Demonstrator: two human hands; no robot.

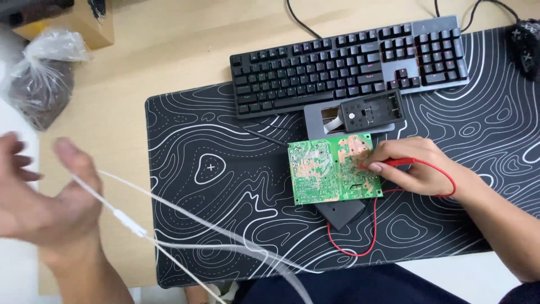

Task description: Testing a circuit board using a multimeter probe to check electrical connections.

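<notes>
Holding a slim red test probe (394, 162) between thumb and fingers, your right hand (413, 166) rests its tip on the right part of the green rectangular circuit board (332, 169). The probe's red lead (360, 250) loops down off the board and curves across the black desk mat with white contour lines (225, 186). The board lies flat on that mat, on top of a dark grey plastic casing (340, 213), just below a black mechanical keyboard (349, 62). A small grey open housing (371, 111) sits between the board and the keyboard. Your left hand (48, 197) is blurred, fingers spread loosely, with a thin white cable (185, 217) running across its palm; whether it grips the cable I cannot tell. At the upper left, a clear plastic bag (42, 76) holds something dark, too blurred to identify.
</notes>
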